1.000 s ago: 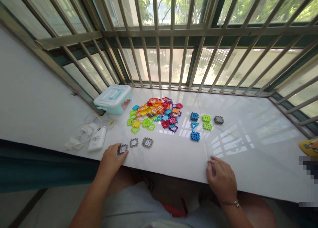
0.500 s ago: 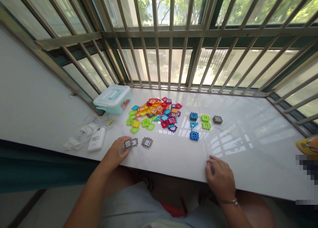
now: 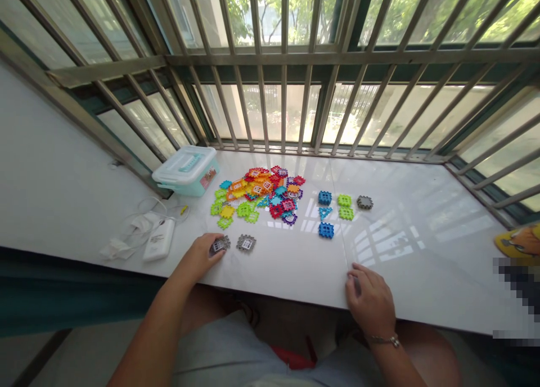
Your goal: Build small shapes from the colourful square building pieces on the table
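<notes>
My left hand (image 3: 201, 254) rests on the white sill (image 3: 400, 229) with its fingers closed on a grey square tile (image 3: 219, 244). That tile sits on or against a second grey tile; another grey tile (image 3: 246, 242) lies just to its right. My right hand (image 3: 371, 300) lies at the sill's front edge, fingers curled loosely, holding nothing that I can see. A heap of coloured interlocking tiles (image 3: 257, 194) lies farther back in the middle.
Right of the heap lie blue tiles (image 3: 324, 198), a blue triangle (image 3: 324, 212), green tiles (image 3: 345, 206) and a grey tile (image 3: 365, 202). A lidded teal box (image 3: 187, 170) stands back left; a white power bank (image 3: 158, 240) with cables lies near it. Window bars close the back.
My left hand has carried the leftmost grey tile to the right, onto or against the second grey tile. My right hand has stayed put. The view has shifted slightly.
</notes>
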`<state>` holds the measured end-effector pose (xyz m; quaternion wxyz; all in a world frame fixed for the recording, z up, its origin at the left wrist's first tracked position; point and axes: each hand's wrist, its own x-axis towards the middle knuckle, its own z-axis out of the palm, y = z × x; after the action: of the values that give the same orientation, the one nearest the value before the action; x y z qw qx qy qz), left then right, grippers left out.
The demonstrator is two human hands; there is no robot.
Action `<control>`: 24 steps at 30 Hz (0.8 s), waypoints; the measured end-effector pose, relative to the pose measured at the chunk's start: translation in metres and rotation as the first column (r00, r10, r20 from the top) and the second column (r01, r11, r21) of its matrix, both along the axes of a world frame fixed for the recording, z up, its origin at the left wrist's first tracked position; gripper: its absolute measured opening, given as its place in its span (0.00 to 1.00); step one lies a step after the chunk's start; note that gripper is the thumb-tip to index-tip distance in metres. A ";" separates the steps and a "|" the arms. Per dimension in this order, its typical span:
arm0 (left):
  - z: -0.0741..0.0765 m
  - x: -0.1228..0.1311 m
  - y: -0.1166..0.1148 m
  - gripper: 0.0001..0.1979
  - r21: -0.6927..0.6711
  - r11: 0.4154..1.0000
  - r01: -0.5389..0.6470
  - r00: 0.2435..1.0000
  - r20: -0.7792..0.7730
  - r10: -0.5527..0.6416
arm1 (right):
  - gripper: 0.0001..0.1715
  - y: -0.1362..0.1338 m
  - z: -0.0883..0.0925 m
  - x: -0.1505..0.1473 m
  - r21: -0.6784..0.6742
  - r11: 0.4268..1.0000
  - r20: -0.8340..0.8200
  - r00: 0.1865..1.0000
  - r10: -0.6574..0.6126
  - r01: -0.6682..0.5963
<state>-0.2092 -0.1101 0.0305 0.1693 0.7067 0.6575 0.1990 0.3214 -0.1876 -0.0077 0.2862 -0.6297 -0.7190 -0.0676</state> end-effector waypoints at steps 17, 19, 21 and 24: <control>-0.025 0.069 -0.015 0.23 0.240 0.925 -0.295 0.940 -0.104 0.326 | 0.09 0.000 0.001 -0.001 0.006 1.000 -0.006 1.000 -0.006 0.006; -0.025 0.085 -0.016 0.22 0.239 0.924 -0.297 0.945 -0.067 0.321 | 0.08 0.000 0.002 -0.001 0.009 1.000 -0.009 1.000 -0.004 0.004; -0.024 0.097 -0.017 0.22 0.244 0.927 -0.284 0.954 -0.024 0.298 | 0.08 0.000 0.002 -0.001 0.011 1.000 -0.009 1.000 -0.003 0.003; -0.024 0.114 -0.017 0.28 0.258 0.939 -0.227 0.972 0.002 0.234 | 0.08 0.000 0.001 -0.001 0.010 1.000 -0.009 1.000 -0.007 0.007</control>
<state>-0.0957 -0.1269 0.0068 0.0427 0.6436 0.7068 0.2905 0.3204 -0.1873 -0.0064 0.2922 -0.6311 -0.7152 -0.0692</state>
